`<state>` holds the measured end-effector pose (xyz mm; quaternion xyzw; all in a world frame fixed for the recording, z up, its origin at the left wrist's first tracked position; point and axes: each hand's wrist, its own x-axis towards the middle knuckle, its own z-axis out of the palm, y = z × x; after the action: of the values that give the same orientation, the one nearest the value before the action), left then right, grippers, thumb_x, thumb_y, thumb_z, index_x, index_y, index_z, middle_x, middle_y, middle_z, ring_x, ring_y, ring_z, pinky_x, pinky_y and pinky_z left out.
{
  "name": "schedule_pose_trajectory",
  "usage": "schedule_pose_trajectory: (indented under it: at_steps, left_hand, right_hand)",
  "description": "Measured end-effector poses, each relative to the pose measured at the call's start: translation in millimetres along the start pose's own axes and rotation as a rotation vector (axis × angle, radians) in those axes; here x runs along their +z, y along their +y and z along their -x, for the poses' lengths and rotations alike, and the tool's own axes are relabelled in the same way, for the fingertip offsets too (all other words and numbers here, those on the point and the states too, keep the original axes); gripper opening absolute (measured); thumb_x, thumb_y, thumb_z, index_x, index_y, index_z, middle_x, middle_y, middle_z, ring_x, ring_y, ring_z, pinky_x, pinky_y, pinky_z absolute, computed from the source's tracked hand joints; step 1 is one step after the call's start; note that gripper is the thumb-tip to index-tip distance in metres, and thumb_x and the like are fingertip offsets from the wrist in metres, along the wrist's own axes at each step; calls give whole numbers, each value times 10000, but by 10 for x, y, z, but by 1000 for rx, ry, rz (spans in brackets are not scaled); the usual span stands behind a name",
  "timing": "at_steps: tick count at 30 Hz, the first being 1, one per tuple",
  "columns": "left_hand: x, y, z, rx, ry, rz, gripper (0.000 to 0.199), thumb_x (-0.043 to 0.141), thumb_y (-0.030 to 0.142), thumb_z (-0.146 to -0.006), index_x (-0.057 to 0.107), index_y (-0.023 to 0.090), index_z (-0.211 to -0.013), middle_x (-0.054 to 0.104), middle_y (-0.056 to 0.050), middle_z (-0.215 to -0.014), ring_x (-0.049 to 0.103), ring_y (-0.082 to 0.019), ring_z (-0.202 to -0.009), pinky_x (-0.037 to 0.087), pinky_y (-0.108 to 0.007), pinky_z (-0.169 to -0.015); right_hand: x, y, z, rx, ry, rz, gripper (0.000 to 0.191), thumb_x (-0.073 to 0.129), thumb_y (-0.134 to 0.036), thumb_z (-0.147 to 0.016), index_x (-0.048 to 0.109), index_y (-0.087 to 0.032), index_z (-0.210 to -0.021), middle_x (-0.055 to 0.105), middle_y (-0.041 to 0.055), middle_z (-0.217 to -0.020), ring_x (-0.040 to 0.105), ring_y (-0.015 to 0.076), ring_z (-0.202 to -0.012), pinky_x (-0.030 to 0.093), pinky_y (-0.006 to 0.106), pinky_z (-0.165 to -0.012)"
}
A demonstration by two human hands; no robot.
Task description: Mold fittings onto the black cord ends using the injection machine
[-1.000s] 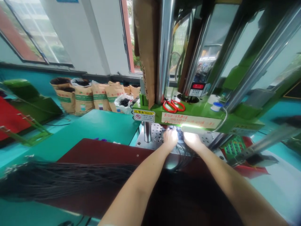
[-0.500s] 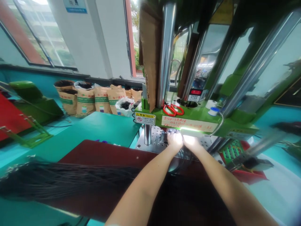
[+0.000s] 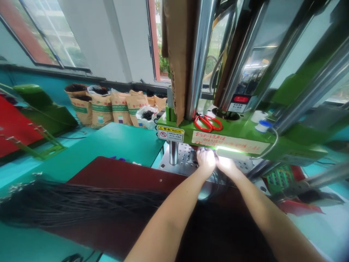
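Observation:
Beneath the green head of a press machine (image 3: 174, 125), my left hand (image 3: 206, 160) and my right hand (image 3: 227, 164) are close together over the perforated metal bed (image 3: 183, 157). The left fingers are curled inward. Strong lamp light washes out my right hand, whose fingers look drawn together. What lies between the fingers is hidden by glare and the machine. Thin dark cables (image 3: 215, 180) hang just below both hands. On the brown board (image 3: 103, 174) to the left lies a large bundle of black cables (image 3: 81, 200) with shiny ends.
Red-handled scissors (image 3: 208, 123) and a thread spool (image 3: 263, 126) rest on the press ledge. A bright lamp (image 3: 231, 151) sits along its lower edge. Metal columns (image 3: 200, 65) rise around the work area. Sacks (image 3: 100, 109) line the wall behind the green table (image 3: 128, 142).
The view has shifted and turned slightly, so the press looks nearer and farther right. Both hands stay together under the press head with little visible change.

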<state>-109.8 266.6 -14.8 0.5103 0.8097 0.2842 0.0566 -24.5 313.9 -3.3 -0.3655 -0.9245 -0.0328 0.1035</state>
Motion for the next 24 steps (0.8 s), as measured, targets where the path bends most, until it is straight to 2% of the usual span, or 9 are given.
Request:
schedule_pose_trajectory:
  at_steps: [4, 9, 14, 18, 20, 24]
  left_hand:
    - [7, -38, -28, 33, 0, -10, 271, 390, 222, -824, 654, 163, -801, 654, -100, -809, 500, -248, -951, 324, -377, -870]
    - [24, -64, -18, 46, 9, -45, 291, 362, 192, -839, 649, 144, -826, 652, -108, -826, 475, -258, -1002, 320, -385, -878]
    - [-2, -45, 39, 74, 54, -83, 290, 362, 170, -824, 650, 142, -801, 641, -102, -790, 467, -269, -991, 335, -400, -860]
    - [-13, -32, 58, 93, 112, -105, 287, 373, 167, -817, 642, 140, -911, 624, -111, -949, 460, -281, -997, 343, -417, -851]
    - [-14, -39, 49, 101, 134, -109, 303, 373, 162, -819, 623, 140, -988, 599, -122, -1032, 454, -284, -1014, 349, -419, -849]
    - [-27, -133, 13, 181, 119, -103, 326, 347, 161, -845, 597, 160, -1054, 593, -108, -1066, 464, -251, -1029, 353, -394, -885]
  right_hand:
    - [89, 7, -27, 29, 6, -7, 292, 350, -164, -833, 634, -117, -878, 664, 149, -880, 612, 245, -795, 456, 326, -755]
    - [105, 13, -97, -18, 9, -22, 293, 351, -157, -836, 642, -125, -858, 670, 136, -815, 609, 236, -763, 447, 332, -780]
    - [33, 55, -66, -45, 74, 9, 349, 302, -182, -868, 643, -120, -917, 662, 152, -930, 595, 256, -881, 408, 372, -872]
    - [69, 188, 78, -58, 117, 41, 389, 273, -195, -880, 606, -95, -1055, 614, 167, -1086, 539, 283, -1032, 374, 403, -910]
    - [109, 261, 143, -67, 107, 50, 405, 260, -207, -887, 610, -90, -1053, 618, 172, -1075, 545, 288, -1027, 376, 408, -903]
    - [143, 328, 189, -126, 49, 36, 396, 292, -281, -897, 571, -126, -1131, 627, 141, -1072, 558, 258, -1013, 370, 376, -909]
